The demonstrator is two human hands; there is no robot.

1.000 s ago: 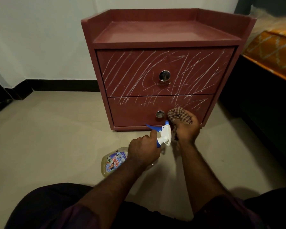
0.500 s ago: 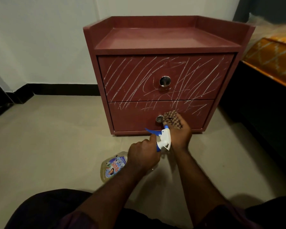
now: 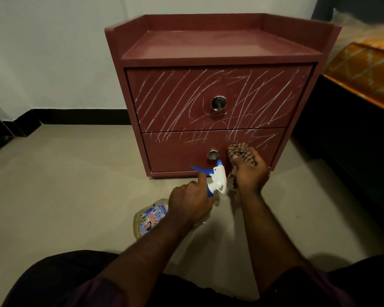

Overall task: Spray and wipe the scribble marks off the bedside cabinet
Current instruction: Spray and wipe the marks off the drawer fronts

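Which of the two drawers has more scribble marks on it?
The upper reddish-brown drawer front: white scribbles cover it edge to edge, while the lower drawer is marked only along its top strip.

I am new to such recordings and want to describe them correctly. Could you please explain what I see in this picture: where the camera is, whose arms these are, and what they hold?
There is no machine here. A person wears one wide-angle camera on the head; it looks forward and down, so you see their own two arms. The left hand grips a spray bottle, its nozzle pointing towards the cabinet. The right hand holds a checked cloth at the lower drawer, right of its knob. The red-brown cabinet stands on a pale floor. White scribble marks cover the upper drawer and the top strip of the lower one. Part of a bed shows at the right.
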